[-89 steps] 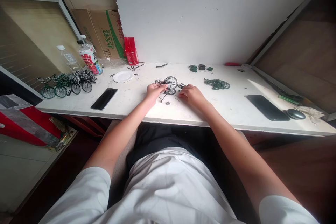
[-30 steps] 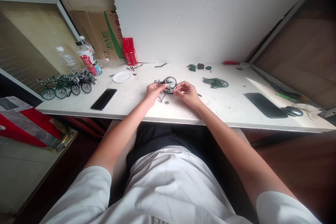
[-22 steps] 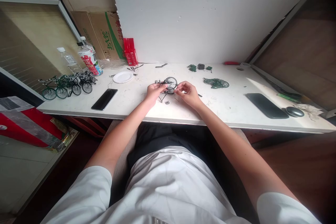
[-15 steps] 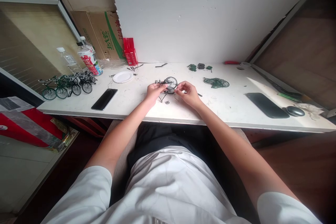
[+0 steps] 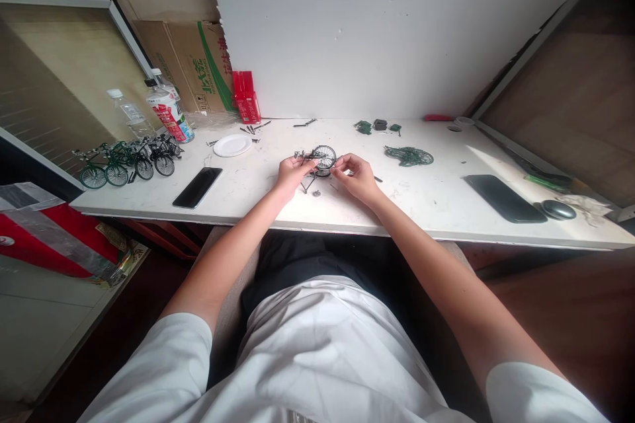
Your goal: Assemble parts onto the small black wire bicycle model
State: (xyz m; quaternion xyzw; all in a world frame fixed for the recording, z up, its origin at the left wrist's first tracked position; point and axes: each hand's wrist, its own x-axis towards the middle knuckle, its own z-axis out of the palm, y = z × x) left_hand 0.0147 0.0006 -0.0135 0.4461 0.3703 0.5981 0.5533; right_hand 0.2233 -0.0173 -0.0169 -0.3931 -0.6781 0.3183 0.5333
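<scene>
A small black model bicycle [image 5: 325, 157] with spoked wheels is held just above the middle of the white table. My left hand [image 5: 292, 175] pinches it from the left, thumb near the wheel. On its right side, my right hand [image 5: 354, 175] has thumb and fingertips pressed together close to the wheel's edge; anything between them is too small to make out. Below the wheel, a thin dark frame part [image 5: 307, 185] sticks out toward me. A little grey piece [image 5: 316, 193] lies on the table under the hands.
Finished model bicycles [image 5: 131, 162] stand in a row at left, near a phone [image 5: 197, 188] and a white plate [image 5: 232, 145]. Green bicycle parts [image 5: 409, 156] lie to the right. Farther right are a dark flat pad [image 5: 505, 198] and a mouse [image 5: 558, 209]. Bottles [image 5: 171, 112] stand at back left.
</scene>
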